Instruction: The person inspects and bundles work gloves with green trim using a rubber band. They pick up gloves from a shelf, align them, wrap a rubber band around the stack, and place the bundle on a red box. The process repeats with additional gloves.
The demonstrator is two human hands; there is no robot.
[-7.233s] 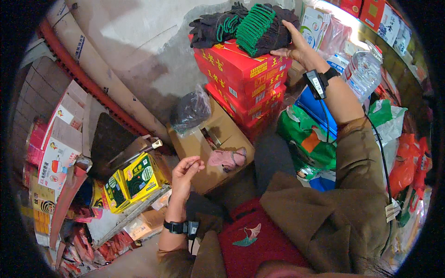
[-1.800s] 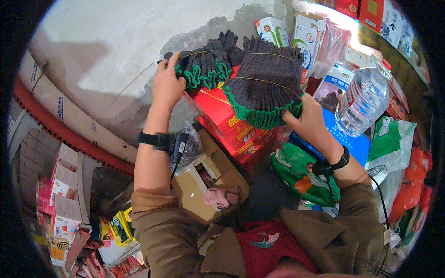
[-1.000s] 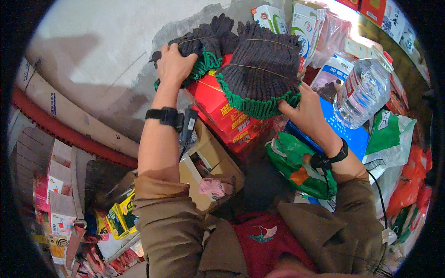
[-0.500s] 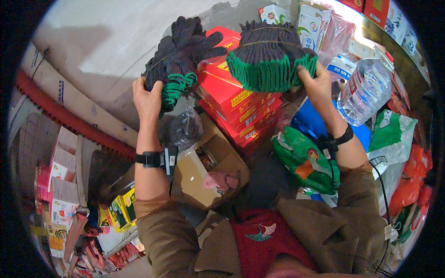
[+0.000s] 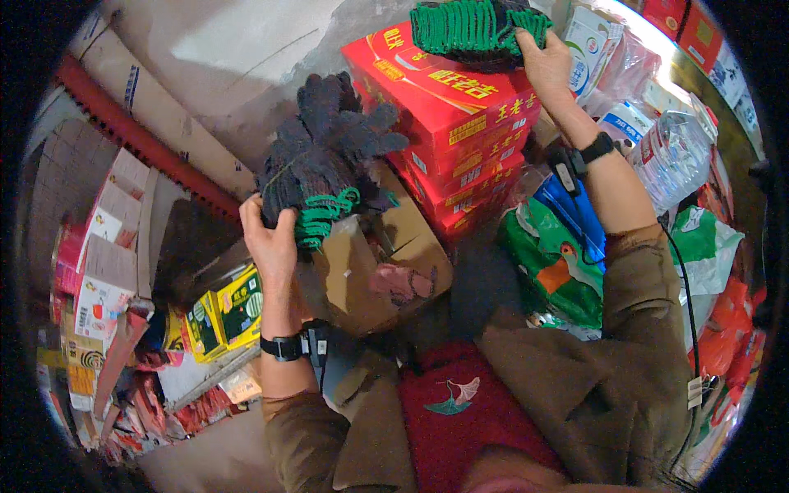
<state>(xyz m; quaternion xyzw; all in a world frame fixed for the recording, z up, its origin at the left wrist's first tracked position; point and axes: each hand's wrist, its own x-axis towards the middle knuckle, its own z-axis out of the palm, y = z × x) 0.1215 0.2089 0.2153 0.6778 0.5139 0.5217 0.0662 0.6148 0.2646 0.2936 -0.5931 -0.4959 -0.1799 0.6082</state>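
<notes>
My left hand is closed on the green-cuffed end of a bundle of dark knit work gloves, held over an open cardboard box. The fingers of these gloves fan out away from me. At the far side, my right hand grips the edge of a second bundle of dark gloves with green cuffs. That bundle lies over the top of a stack of red cartons, its far part cut off by the view's rim. A pinkish thing shows inside the cardboard box.
Right of the cartons are a large clear plastic bottle, a green bag and red plastic bags. Yellow packages and white boxes line the left. A pale wall rises behind.
The right hand has moved away from me with its glove bundle, onto the red cartons. The left hand and its bundle have come lower and nearer, over the cardboard box.
</notes>
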